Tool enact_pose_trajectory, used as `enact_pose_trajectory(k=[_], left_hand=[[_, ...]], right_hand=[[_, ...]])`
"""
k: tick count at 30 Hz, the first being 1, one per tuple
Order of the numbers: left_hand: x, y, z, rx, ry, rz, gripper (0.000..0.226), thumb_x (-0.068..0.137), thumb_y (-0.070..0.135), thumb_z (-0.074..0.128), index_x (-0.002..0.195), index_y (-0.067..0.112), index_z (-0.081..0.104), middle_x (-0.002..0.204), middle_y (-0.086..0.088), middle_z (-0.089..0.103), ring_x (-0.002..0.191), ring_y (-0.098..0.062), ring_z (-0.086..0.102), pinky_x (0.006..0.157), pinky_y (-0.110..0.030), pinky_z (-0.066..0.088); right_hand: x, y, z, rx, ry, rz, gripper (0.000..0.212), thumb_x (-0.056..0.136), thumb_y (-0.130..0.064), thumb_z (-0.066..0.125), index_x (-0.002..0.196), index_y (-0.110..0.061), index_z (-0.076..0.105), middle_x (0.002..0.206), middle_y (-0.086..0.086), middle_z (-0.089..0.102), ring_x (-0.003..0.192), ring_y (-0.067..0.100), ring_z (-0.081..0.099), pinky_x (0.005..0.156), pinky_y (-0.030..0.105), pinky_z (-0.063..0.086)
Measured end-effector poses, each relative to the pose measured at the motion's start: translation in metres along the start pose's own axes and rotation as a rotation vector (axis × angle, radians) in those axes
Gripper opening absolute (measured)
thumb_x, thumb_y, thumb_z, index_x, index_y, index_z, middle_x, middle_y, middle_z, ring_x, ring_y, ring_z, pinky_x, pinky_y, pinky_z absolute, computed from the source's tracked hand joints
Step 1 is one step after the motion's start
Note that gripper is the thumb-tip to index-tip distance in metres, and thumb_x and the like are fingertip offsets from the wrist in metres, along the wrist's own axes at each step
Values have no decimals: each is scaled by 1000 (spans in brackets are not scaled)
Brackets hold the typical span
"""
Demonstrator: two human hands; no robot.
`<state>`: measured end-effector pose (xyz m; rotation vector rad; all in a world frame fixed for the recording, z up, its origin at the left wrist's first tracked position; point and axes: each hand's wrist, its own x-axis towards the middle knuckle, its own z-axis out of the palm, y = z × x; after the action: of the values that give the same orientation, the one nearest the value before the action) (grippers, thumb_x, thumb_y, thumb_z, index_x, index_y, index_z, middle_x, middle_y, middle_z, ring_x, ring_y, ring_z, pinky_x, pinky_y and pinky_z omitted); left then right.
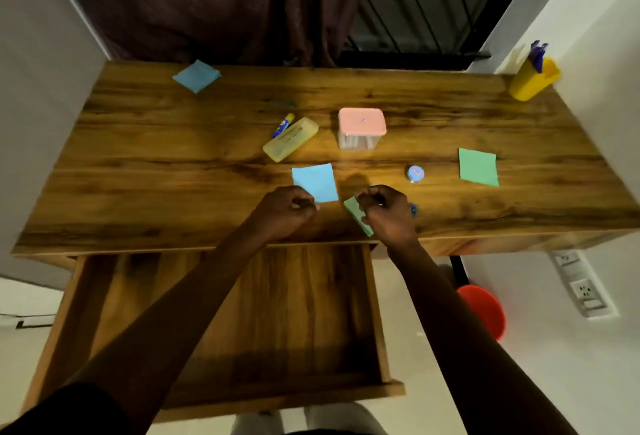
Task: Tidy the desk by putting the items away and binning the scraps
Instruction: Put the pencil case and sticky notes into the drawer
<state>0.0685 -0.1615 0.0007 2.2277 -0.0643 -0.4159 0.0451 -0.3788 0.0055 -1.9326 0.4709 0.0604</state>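
Observation:
My left hand is curled at the near corner of a blue paper square lying flat on the wooden desk; whether it pinches the paper I cannot tell. My right hand is closed on a green paper near the desk's front edge. Another blue paper lies at the far left, and a green sheet at the right. A yellow case, a glue stick, a pink-lidded box and a small blue round tin sit mid-desk.
A wooden drawer is pulled out under my arms. A yellow cup with blue pens stands at the far right corner. A red bin sits on the floor at the right, below wall sockets.

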Motion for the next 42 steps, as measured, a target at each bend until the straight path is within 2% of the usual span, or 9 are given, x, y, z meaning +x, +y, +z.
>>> enact_pose_trajectory(k=[4,9,11,15,20,27,33,38,42], left_hand=[[55,34,20,-171,110,-85,37,89,40,74,120,20,70,126,3,68,113,-19,67,99,-40,54],[117,55,40,-285,178,-198,78,77,62,68,141,20,53,144,-2,57,128,-28,58,105,-51,49],[135,65,44,-307,246,-202,61,93,48,62,146,21,48,148,-4,53,133,-27,52,109,-46,45],[160,79,47,-467,262,-247,46,103,36,54,145,17,51,148,-7,53,133,-31,51,106,-41,45],[154,84,49,-604,234,-182,34,106,22,50,137,11,57,142,-13,59,127,-33,56,108,-44,46],[97,49,20,-729,300,-100,13,102,15,58,111,16,68,125,-15,69,109,-25,65,99,-41,51],[-3,-1,-33,-832,373,-64,17,93,17,68,87,30,76,93,3,72,93,-15,65,91,-38,50],[-100,-62,-74,-677,399,-29,24,99,19,63,122,19,72,115,4,75,105,-11,70,90,-33,57],[-174,-119,-97,-636,452,-79,26,100,14,61,123,21,71,115,11,75,108,-5,70,84,-27,58]], right_hand=[[56,-1,-16,-17,59,-3,47,72,-57,63,102,-23,75,99,-8,77,96,20,73,93,45,58],[109,-13,-22,-8,73,-12,40,88,-35,66,119,-10,69,106,3,73,99,26,67,78,23,50],[126,-16,-20,25,66,0,35,94,-23,67,126,-9,65,106,2,67,101,26,65,75,20,44],[156,-20,-13,107,33,-5,49,97,-43,66,139,-18,60,133,2,67,119,22,63,92,29,49],[162,-24,-6,35,63,-77,41,99,-45,61,129,-18,69,125,4,73,113,24,66,92,33,52],[109,-30,14,92,213,-172,21,93,-28,72,104,-10,74,98,0,76,97,21,72,86,38,58],[16,-42,61,156,163,-125,34,72,-51,79,89,-22,75,87,-4,78,85,17,76,86,50,61],[-77,-49,117,69,-2,-84,24,83,-37,82,99,-20,76,94,-6,77,90,12,73,86,44,62],[-133,-40,165,15,-166,8,25,87,-38,78,103,-20,72,96,-8,75,88,7,71,80,29,58]])
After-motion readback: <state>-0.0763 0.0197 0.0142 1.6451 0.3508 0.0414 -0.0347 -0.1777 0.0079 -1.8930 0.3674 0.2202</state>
